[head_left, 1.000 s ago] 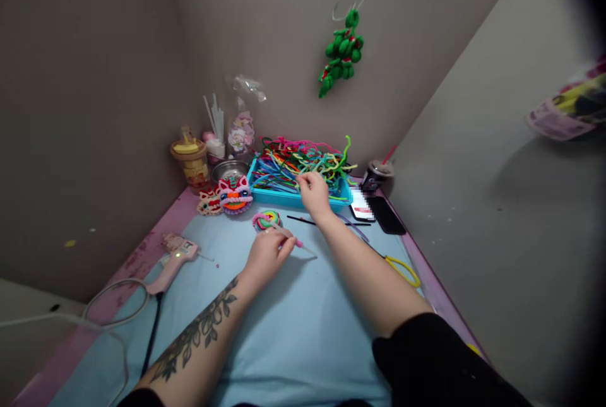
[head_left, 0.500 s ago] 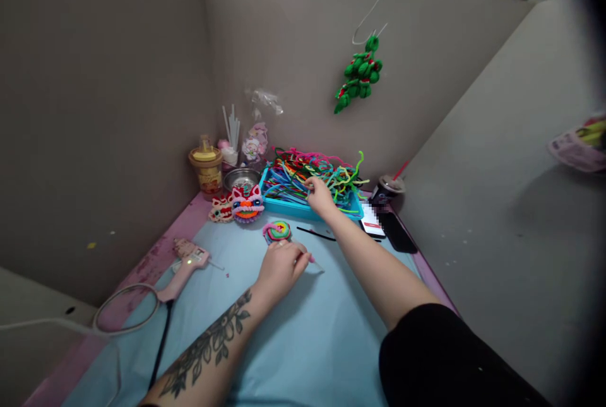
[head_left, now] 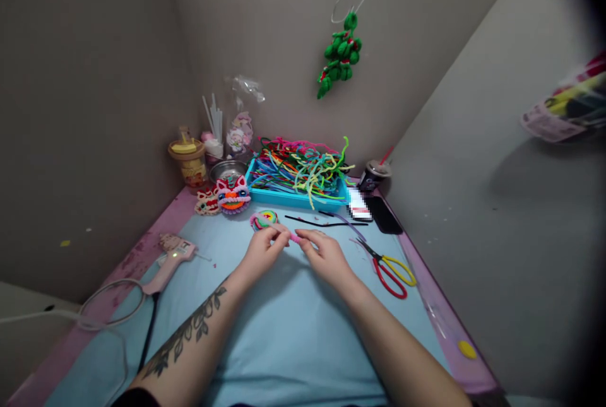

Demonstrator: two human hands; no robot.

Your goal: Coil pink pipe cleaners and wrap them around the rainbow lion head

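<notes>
Head view, and I have a short pink pipe cleaner [head_left: 294, 238] right in the middle of the blue mat [head_left: 293, 331], caught between both hands. The left hand [head_left: 263, 249] pinches its near end with fingertips closed on it, and the right hand [head_left: 326, 255] meets it from the other side, fingers curled in on the same pink piece, though I cannot tell exactly how many fingers grip. Just beyond the left hand lies a small coiled multicoloured disc [head_left: 265, 219], close to the knuckles. Past that, a thin black strand [head_left: 322, 223] runs across the mat. Off to the right sit red-and-yellow scissors [head_left: 389, 266], blades pointing toward the hands, well clear of the right wrist. At the back, a blue tray [head_left: 293, 197] is heaped with tangled pipe cleaners [head_left: 303, 164] in many colours. To the tray's left I see a little lion-faced figure [head_left: 233, 194], and to its right a dark phone [head_left: 382, 214]. On the far left edge rests a pink glue gun [head_left: 171, 255] with its cord looping away. A green ornament [head_left: 341, 53] hangs on the grey wall.
</notes>
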